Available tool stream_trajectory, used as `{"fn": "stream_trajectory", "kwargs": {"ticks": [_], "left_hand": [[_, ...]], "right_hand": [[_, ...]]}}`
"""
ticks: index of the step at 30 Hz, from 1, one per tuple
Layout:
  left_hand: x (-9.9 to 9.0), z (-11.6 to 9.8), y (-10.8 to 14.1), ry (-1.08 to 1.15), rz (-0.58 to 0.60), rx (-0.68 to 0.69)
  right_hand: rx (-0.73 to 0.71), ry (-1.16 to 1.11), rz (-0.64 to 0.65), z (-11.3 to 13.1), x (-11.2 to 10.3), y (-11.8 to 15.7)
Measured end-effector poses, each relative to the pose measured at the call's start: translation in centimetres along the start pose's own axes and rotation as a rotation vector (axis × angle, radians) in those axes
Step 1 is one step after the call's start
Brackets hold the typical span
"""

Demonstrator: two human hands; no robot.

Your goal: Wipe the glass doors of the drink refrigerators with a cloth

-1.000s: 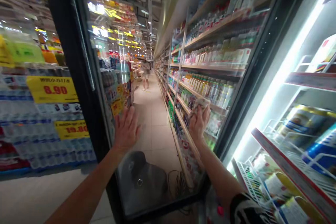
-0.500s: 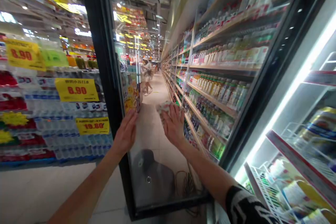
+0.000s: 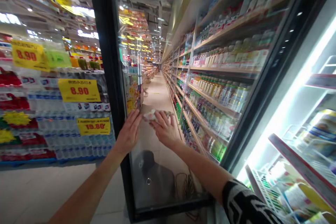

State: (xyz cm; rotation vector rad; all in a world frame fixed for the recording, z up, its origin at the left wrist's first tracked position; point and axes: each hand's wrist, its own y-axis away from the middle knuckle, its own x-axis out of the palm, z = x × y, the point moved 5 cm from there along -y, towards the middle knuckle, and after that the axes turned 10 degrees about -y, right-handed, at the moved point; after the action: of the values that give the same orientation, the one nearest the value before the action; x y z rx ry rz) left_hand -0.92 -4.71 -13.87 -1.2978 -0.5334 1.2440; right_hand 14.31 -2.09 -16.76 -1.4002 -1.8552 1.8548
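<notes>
A crumpled white patterned cloth (image 3: pixel 150 115), its long axis running side to side, is held beneath the bent fingers of the right hand (image 3: pixel 166 129) against the clear glass pane (image 3: pixel 154 147) of a cooler door, near the pane's left edge. The cloth extends from those fingertips toward the left hand (image 3: pixel 128 133), whose straight, closely set fingers rest at the black door frame (image 3: pixel 105 21), no object visible in them. The right hand is nearer; whether the cloth's left end touches the left fingertips is unclear.
</notes>
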Motion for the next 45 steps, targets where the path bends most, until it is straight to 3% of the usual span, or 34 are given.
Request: {"fn": "stream_trajectory", "kwargs": {"ticks": [5,8,12,16,18,21,23,25,28,30,35,37,39,41,43,45], "left_hand": [[0.2,-0.2,0.3,-0.057,-0.009,-0.006],[0.4,-0.9,0.1,-0.102,-0.039,-0.018],[0.9,-2.4,-1.9,-0.165,-0.099,-0.068],[1.4,-3.3,-4.4,-0.193,-0.110,-0.089],[1.2,-3.4,-4.9,-0.215,-0.132,-0.074],[0.9,-3.7,-4.9,-0.268,-0.161,-0.043],[0.7,-3.8,-4.8,-0.301,-0.166,-0.045],[0.5,-3.9,-4.8,-0.321,-0.174,-0.045],[0.4,-3.9,-4.8,-0.333,-0.191,-0.038],[0.4,-3.8,-4.9,-0.344,-0.201,-0.027],[0.7,-3.4,-4.9,-0.338,-0.228,-0.004],[0.9,-3.3,-4.9,-0.348,-0.239,0.007],[1.0,-3.2,-4.9,-0.365,-0.253,0.024],[1.0,-3.1,-4.9,-0.374,-0.257,0.034],[1.1,-3.0,-5.0,-0.379,-0.250,0.033],[1.1,-3.0,-5.0,-0.378,-0.243,0.026]], "right_hand": [[-0.103,-0.037,0.046,0.3,0.1,2.7],[0.048,-0.001,-0.027,-1.8,-1.6,0.5],[0.173,0.046,-0.076,-2.8,-2.8,-1.6],[0.071,0.059,-0.067,-3.0,-3.3,0.7],[0.124,0.106,-0.151,-5.4,-5.0,1.5],[0.385,0.201,-0.414,-10.1,-8.7,1.5],[0.519,0.212,-0.543,-11.1,-10.0,1.3],[0.480,0.164,-0.515,-9.7,-9.4,0.8],[0.209,0.071,-0.304,-6.2,-7.1,0.2],[0.133,0.060,-0.259,-6.1,-6.7,0.1],[0.424,0.155,-0.557,-9.5,-9.3,-0.3],[0.367,0.125,-0.482,-7.9,-8.2,-1.3],[0.173,0.071,-0.325,-5.2,-6.3,-2.0],[0.058,0.040,-0.246,-4.0,-5.3,-1.8],[0.111,0.070,-0.287,-5.7,-6.2,-0.8],[0.272,0.140,-0.401,-9.4,-8.3,0.6]]}}
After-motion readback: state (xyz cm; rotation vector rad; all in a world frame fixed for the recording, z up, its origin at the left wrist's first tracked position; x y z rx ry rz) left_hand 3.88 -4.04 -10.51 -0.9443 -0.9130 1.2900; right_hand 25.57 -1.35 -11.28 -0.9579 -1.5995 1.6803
